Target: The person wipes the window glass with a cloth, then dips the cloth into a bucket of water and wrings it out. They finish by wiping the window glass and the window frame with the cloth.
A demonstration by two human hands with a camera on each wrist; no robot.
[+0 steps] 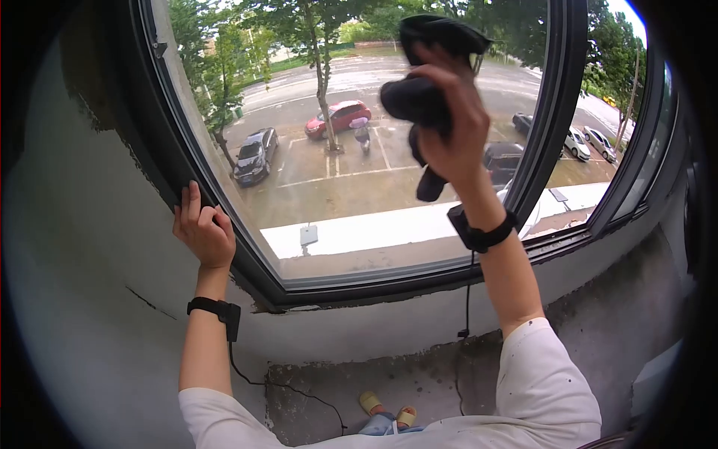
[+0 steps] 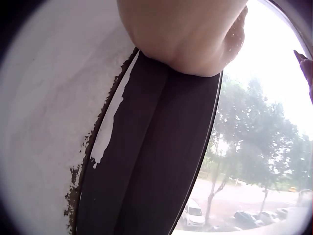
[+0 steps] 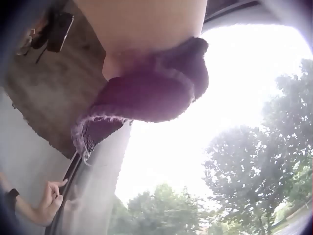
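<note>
My right hand [image 1: 460, 123] grips a bunched cloth [image 1: 419, 101] in front of the window glass [image 1: 292, 217], its folds hanging out around the fingers. The cloth looks nearly black in the head view. Up close in the right wrist view, the same cloth [image 3: 146, 95] is dark purple with a paler, frayed edge. Lower and to the left, my left hand [image 1: 206, 232] rests on the dark window frame [image 1: 258, 288], fingers against it. In the left wrist view, the heel of that hand [image 2: 186, 39] covers part of the frame, and its fingers are hidden.
Chipped plaster edges the white wall [image 1: 97, 247] beside the frame. Cables run from both wrist bands towards the floor [image 1: 314, 389], where my yellow slippers [image 1: 370, 402] show. Outside the glass are a white ledge [image 1: 351, 236], parked cars and trees.
</note>
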